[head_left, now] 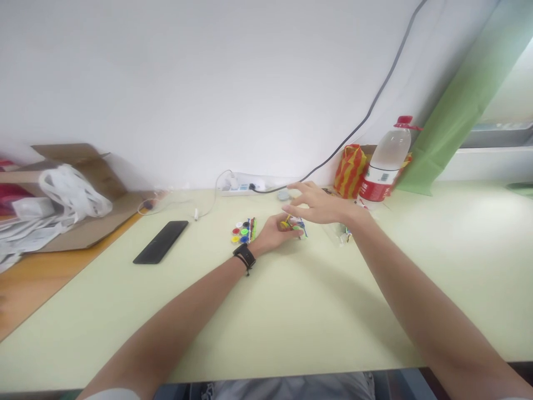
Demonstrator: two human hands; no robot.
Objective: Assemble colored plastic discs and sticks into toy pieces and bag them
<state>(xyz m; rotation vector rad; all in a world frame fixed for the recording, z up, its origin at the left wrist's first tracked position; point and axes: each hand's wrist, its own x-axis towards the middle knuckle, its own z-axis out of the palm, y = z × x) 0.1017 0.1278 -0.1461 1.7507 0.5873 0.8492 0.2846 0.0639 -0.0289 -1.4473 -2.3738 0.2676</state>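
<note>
The small coloured pieces (298,226) sit at the thumb and fingertips of the left hand (272,234), nearer the table's (250,322) far edge than its near one. That hand is closed around them, thumb toward the near edge; they are too small and jumbled to give one long axis, though a thin blue bit slants at their right. The right hand (320,204) is apart from the left, its fingers spread with nothing seen between them, raised just beyond the pieces toward the far edge and pointing toward the table's left edge. So the left hand is the nearer, and the pieces lie below the right hand's fingers. Just left of the left hand, thin sticks (252,229) run roughly from near edge to far, beside coloured discs (240,233).
</note>
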